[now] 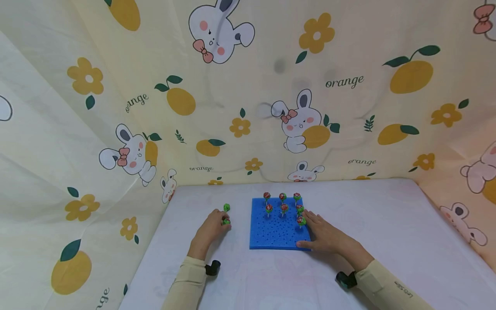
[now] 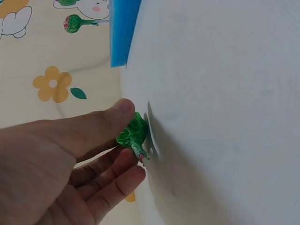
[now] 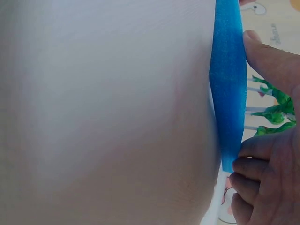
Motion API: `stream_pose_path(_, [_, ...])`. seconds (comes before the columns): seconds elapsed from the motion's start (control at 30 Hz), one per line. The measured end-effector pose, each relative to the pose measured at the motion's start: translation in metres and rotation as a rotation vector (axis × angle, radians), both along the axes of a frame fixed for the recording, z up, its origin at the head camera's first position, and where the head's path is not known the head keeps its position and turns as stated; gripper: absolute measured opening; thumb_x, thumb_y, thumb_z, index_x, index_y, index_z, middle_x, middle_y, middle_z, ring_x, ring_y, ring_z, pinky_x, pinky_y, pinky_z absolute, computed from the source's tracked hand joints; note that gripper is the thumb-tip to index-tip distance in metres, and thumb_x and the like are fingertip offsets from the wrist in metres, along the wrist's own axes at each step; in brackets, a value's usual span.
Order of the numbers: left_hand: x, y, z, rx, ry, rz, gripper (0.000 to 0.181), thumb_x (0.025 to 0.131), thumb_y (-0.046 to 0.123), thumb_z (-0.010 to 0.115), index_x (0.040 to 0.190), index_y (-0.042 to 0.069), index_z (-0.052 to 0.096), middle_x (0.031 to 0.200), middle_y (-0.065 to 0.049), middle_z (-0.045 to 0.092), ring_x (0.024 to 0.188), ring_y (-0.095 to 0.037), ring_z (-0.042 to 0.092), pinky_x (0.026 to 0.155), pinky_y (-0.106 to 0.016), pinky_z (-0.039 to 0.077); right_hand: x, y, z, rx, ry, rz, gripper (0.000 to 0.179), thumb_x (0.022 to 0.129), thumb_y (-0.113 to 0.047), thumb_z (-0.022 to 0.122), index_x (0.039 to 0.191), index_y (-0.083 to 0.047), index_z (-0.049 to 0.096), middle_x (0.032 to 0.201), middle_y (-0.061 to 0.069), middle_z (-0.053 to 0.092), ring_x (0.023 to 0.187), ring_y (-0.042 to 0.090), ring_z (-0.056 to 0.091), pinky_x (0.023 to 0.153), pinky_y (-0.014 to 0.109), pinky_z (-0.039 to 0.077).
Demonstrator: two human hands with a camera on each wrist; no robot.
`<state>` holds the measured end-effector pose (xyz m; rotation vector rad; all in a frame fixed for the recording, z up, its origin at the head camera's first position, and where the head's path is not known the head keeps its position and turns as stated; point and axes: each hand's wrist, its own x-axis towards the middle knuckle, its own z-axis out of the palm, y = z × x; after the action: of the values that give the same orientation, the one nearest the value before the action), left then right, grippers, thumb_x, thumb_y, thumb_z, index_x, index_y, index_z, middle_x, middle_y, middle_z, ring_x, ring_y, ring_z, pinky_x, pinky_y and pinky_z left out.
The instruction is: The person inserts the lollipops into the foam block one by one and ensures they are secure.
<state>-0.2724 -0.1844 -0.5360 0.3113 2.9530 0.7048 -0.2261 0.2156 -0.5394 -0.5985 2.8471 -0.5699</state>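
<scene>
My left hand [image 1: 212, 226] pinches a green-wrapped lollipop [image 2: 133, 131] between thumb and fingers, close to the white tabletop. Just beyond those fingers lies another green lollipop [image 1: 226, 207]. A blue foam board [image 1: 267, 234] full of small holes lies right of the left hand. Several red-and-green lollipops [image 1: 284, 208] stand upright on their sticks in it, along the back rows and down the right side. At the board's right edge rests my right hand [image 1: 325, 234]. Its thumb touches the near right corner, and its fingers lie against the side, by the right-hand lollipops.
The white table [image 1: 240, 280] extends around the board. A cloth backdrop [image 1: 271, 142] printed with rabbits, oranges and flowers rises behind the table and at both sides. Dark wrist cameras [image 1: 213, 268] sit on both sleeves.
</scene>
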Motion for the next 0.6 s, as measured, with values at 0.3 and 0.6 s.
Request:
stream_pose_path(0.3, [-0.0005, 0.0015, 0.0012, 0.008, -0.003, 0.002, 0.017, 0.097, 0.01, 0.081, 0.11, 0.001, 0.076, 0.099, -0.007, 0.063, 0.091, -0.019, 0.06, 0.086, -0.043, 0.059, 0.0001, 0.0013, 0.0019, -0.011, -0.005, 0.004, 0.114, 0.091, -0.068, 0.075, 0.165, 0.006, 0.032, 0.173, 0.029, 0.026, 0.158, 0.055, 0.024, 0.129, 0.065, 0.024])
stream_pose_path(0.6, [0.0018, 0.0008, 0.0019, 0.028, -0.001, 0.004, 0.015, 0.098, 0.011, 0.081, 0.11, 0.003, 0.077, 0.097, -0.005, 0.064, 0.089, -0.017, 0.06, 0.084, -0.041, 0.059, 0.0027, -0.0005, 0.0063, -0.023, -0.028, -0.006, 0.114, 0.09, -0.066, 0.077, 0.165, 0.006, 0.031, 0.173, 0.029, 0.026, 0.158, 0.055, 0.024, 0.129, 0.066, 0.024])
